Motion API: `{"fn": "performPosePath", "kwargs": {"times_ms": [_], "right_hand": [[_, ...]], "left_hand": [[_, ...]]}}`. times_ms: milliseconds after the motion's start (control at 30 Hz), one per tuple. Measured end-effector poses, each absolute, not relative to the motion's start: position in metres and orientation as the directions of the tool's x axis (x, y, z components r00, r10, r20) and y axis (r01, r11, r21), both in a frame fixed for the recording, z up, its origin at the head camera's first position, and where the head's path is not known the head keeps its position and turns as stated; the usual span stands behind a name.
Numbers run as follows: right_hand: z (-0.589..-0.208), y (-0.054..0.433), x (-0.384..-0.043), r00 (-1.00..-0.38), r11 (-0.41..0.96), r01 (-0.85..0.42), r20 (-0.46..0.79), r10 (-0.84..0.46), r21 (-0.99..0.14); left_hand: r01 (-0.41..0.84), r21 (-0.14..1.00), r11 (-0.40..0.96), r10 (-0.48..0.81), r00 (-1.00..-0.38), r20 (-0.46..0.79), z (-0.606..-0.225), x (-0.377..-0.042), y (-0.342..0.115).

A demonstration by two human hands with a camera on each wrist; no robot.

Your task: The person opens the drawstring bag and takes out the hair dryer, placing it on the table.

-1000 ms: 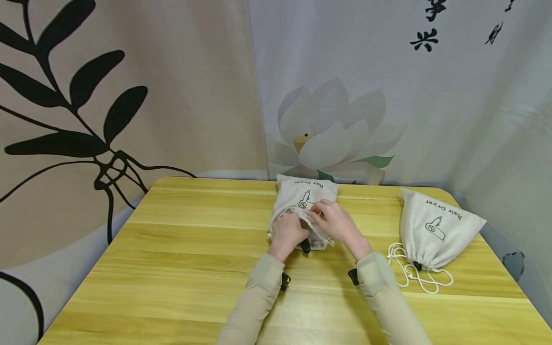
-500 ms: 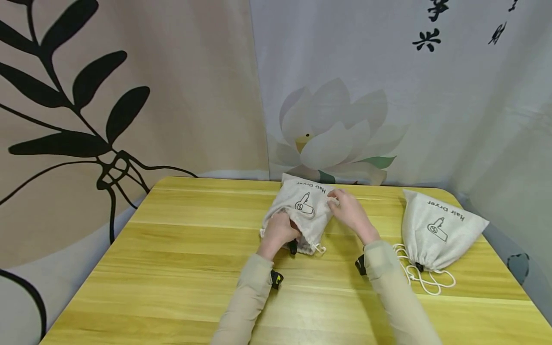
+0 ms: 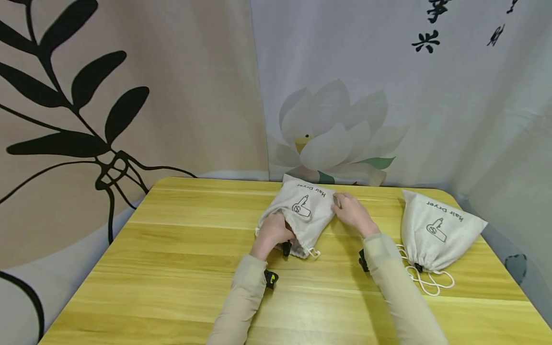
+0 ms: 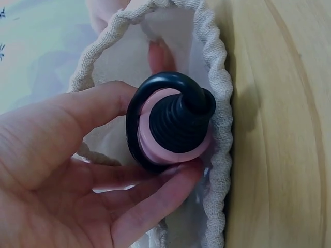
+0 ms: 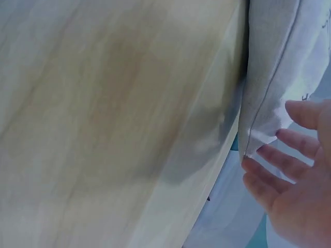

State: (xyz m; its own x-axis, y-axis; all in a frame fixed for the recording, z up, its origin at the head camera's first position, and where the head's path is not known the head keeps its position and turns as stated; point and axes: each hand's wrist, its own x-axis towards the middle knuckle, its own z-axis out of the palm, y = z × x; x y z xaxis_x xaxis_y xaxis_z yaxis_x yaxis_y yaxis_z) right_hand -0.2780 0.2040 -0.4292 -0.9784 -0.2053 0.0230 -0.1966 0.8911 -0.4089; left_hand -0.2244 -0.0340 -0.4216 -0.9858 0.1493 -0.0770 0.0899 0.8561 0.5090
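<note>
A pale cloth drawstring bag (image 3: 316, 211) printed "Hair Dryer" lies at the table's far middle, its mouth toward me. My left hand (image 3: 273, 230) reaches into that mouth. In the left wrist view its thumb and fingers grip the pink handle end of a hair dryer (image 4: 181, 155), which has a black ribbed cord sleeve (image 4: 178, 124) and a looped black cord; the rest is hidden in the bag. My right hand (image 3: 351, 211) is at the bag's right edge. In the right wrist view its fingers are loosely extended, fingertips by the bag's corner.
A second "Hair Dryer" bag (image 3: 440, 235), drawn closed, lies at the right side of the wooden table (image 3: 172, 268). Its white cords (image 3: 431, 282) spread in front of it. A printed curtain (image 3: 207, 96) hangs behind the table's far edge.
My right hand has left the bag's mouth and moved to its far right edge. The left hand has shifted left and nearer, and the bag has turned slightly with its mouth leftward.
</note>
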Motion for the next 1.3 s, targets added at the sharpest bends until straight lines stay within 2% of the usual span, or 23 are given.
{"fn": "performPosePath", "kwargs": {"times_ms": [233, 767, 1067, 1300], "right_hand": [[-0.434, 0.213, -0.283, -0.988, 0.896, -0.149, 0.017, -0.156, -0.417], [-0.438, 0.221, -0.284, -0.979, 0.884, -0.179, 0.166, -0.117, -0.433], [-0.44, 0.225, -0.285, -0.976, 0.875, -0.185, 0.188, -0.11, -0.447], [-0.442, 0.227, -0.284, -0.977, 0.875, -0.179, 0.187, -0.104, -0.45]], "left_hand": [[0.069, 0.521, 0.851, 0.157, -0.979, -0.126, -0.419, -0.223, -0.039], [0.179, 0.508, 0.842, 0.289, -0.946, -0.146, -0.412, -0.226, -0.06], [0.223, 0.55, 0.805, 0.372, -0.911, -0.175, -0.41, -0.228, -0.075], [0.207, 0.582, 0.787, 0.388, -0.898, -0.206, -0.408, -0.227, -0.087]]}}
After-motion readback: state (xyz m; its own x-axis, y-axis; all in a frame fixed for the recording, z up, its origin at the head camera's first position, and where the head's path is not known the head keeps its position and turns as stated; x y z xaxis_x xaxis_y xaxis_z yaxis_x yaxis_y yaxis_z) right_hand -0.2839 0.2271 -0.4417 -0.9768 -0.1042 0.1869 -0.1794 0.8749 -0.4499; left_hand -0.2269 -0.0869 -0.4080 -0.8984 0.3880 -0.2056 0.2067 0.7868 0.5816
